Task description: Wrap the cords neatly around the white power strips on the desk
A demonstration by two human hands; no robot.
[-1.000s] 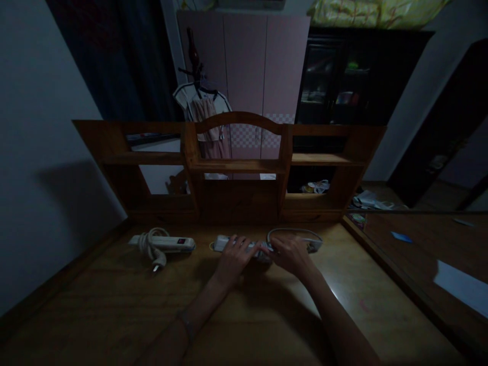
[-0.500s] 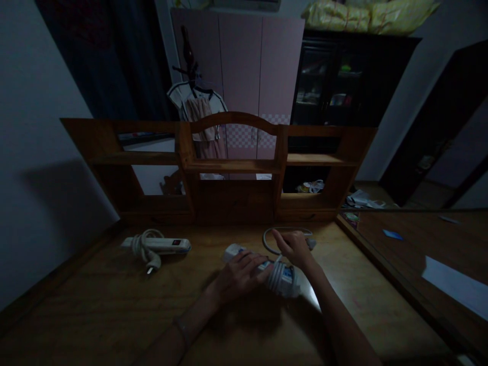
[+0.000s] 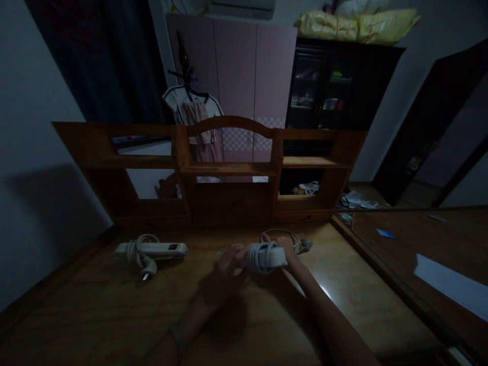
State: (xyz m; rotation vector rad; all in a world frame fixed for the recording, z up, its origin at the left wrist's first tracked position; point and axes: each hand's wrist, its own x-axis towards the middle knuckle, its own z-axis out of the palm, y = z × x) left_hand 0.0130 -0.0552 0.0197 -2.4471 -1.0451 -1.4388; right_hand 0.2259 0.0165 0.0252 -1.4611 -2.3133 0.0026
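A white power strip (image 3: 281,257) is raised a little off the wooden desk, with several turns of its grey cord (image 3: 261,258) wound round it. My left hand (image 3: 229,267) grips the strip's left end. Behind the strip's right end is my right hand (image 3: 284,243), its fingers closed and partly hidden; it appears to hold the cord. From there the loose cord loops back to a plug (image 3: 305,246) lying on the desk. Apart from my hands, at the left, lies a second power strip (image 3: 162,249) with its cord wrapped round it and its plug resting in front.
The wooden desk (image 3: 114,315) has a shelf unit (image 3: 231,168) along its back edge. To the right, a lower brown surface (image 3: 400,264) holds a white paper sheet (image 3: 453,284) and a blue card (image 3: 385,233). A wall stands close on the left.
The power strip has been lifted and turned, so its wrapped side now faces me. My right hand has gone from above the strip to behind it. The view has shifted slightly.
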